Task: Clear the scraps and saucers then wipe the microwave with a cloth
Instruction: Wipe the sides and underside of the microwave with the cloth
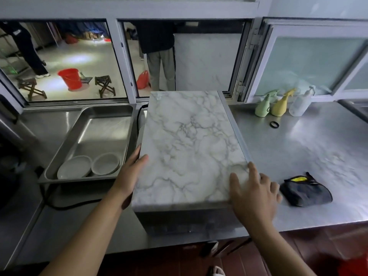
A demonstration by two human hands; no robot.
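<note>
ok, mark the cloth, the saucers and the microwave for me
cloth (305,193): head view, middle of the dark folded fabric.
saucers (74,167): head view, face of the left saucer in the steel tray.
microwave (191,144): head view, centre of its marble-patterned top.

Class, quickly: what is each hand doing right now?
Left hand: open, fingers resting on the microwave's left side.
Right hand: open, fingers flat on its top near the right corner.

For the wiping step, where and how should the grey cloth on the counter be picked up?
Pinch the grey cloth from above at its raised, bunched middle, with the right hand beside it. It lies crumpled on the counter, so the folds stand up for the fingers.
</note>
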